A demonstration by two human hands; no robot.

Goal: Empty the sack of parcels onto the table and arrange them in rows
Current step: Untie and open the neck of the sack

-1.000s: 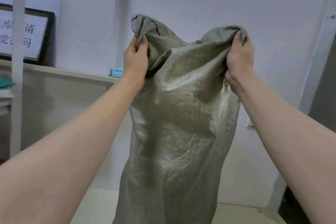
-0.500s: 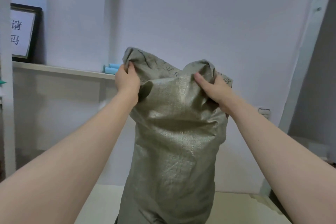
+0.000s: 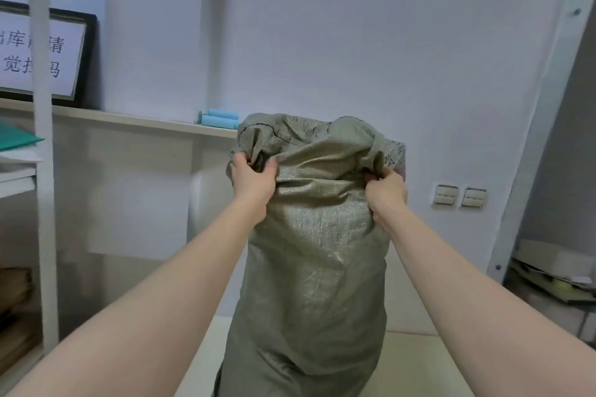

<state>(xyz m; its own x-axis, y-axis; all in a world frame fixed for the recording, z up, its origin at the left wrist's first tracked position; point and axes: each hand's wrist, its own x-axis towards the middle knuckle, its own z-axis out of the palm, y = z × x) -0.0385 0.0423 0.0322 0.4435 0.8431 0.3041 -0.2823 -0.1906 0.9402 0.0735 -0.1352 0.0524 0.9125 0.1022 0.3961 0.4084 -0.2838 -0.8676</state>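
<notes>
Lowering the upended sack over the table

Gripping bunched cloth at the top of the grey-green woven sack, one fist at each corner: left hand closed on a fold, fingers curled tight into it; right hand clamped likewise on the opposite corner. Held noticeably lower than a second ago, with the right hand regripped further down the fabric. Hanging straight below the fingers, down to the pale table, lower end out of view past the frame's bottom edge. No parcels seen yet; probably still inside or hidden beneath, so emptying looks unfinished and arranging in rows not begun. Likely needing another lift or shake to free the contents.

Beyond the fingers, a plain white wall. Left of the left hand, a shelf carrying pale blue rolls and a framed sign. Right of the right hand, two wall switches and a slanted white post.
</notes>
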